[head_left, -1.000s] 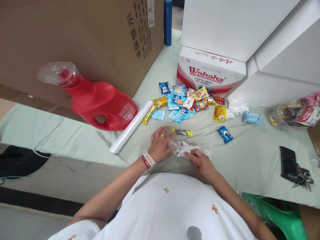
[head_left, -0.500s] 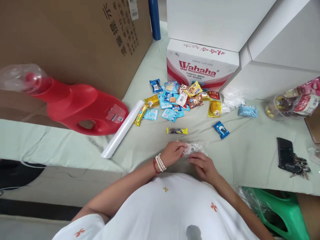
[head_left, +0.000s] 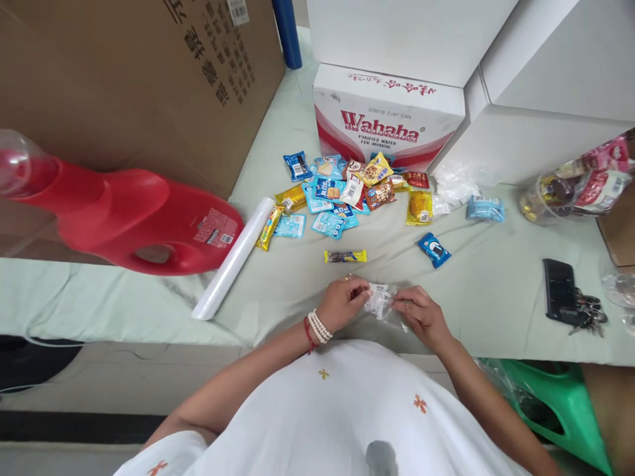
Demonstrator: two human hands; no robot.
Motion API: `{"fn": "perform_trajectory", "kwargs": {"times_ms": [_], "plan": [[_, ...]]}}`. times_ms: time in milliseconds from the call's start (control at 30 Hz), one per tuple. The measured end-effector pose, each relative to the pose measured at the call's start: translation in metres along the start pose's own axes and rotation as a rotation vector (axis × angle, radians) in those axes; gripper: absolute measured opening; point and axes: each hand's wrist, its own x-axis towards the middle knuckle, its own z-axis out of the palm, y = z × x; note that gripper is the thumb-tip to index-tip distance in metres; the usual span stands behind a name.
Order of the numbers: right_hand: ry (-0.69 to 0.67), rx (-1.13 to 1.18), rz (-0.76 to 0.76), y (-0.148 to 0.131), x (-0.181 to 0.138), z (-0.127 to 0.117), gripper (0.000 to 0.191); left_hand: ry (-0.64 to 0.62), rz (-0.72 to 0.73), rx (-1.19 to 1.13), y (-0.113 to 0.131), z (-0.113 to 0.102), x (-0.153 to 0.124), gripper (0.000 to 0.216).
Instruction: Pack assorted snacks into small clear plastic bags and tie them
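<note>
A crinkled clear plastic bag [head_left: 381, 301] with a whitish printed patch is stretched between my hands at the table's near edge. My left hand [head_left: 343, 303], with white beads and a red cord at the wrist, is closed on its left side. On the opposite side, my right hand [head_left: 421, 315] pinches the plastic between thumb and fingers. Just beyond the bag lies a yellow and dark snack bar [head_left: 345, 256]. A blue snack packet [head_left: 434, 250] rests farther right. Whether anything is inside the bag, I cannot tell.
Snack packets [head_left: 330, 190] are heaped before the Wahaba-style white and red carton [head_left: 387, 119]. Left are a red detergent bottle [head_left: 149, 221] and a white plastic roll [head_left: 233, 261]. A clear tub [head_left: 540, 198], a phone [head_left: 559, 291] and keys [head_left: 589, 311] lie right. A green stool [head_left: 570, 416] stands below.
My right hand has moved right, drawing the plastic bag out from my left hand so that more of it shows. The camera view has shifted slightly.
</note>
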Motion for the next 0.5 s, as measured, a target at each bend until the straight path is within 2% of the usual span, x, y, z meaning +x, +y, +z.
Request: {"fn": "perform_trajectory", "kwargs": {"times_ms": [67, 133, 167, 233, 300, 333, 400, 500], "plan": [[-0.052, -0.008, 0.022, -0.004, -0.016, 0.002, 0.033, 0.005, -0.049, 0.128, 0.003, 0.003, -0.001, 0.024], [-0.107, -0.018, 0.076, -0.008, -0.026, 0.006, 0.028, 0.060, -0.091, 0.299, 0.006, 0.005, -0.002, 0.050], [-0.091, -0.029, 0.130, -0.010, -0.028, 0.008, 0.027, 0.088, -0.101, 0.377, 0.008, 0.005, -0.002, 0.063], [0.054, -0.106, 0.293, -0.013, -0.027, 0.010, 0.025, 0.106, -0.108, 0.488, 0.010, 0.004, -0.001, 0.078], [0.217, -0.264, 0.449, -0.013, -0.020, 0.011, 0.027, 0.078, -0.116, 0.554, 0.012, 0.003, 0.000, 0.072], [0.238, -0.349, 0.493, -0.012, -0.016, 0.011, 0.033, 0.070, -0.126, 0.580, 0.012, 0.003, 0.000, 0.066], [0.140, -0.453, 0.496, -0.010, -0.009, 0.011, 0.034, 0.064, -0.137, 0.611, 0.014, 0.004, 0.000, 0.058], [-0.013, -0.428, 0.483, -0.013, -0.005, 0.013, 0.018, 0.046, -0.144, 0.590, 0.020, 0.011, -0.004, 0.053]]}}
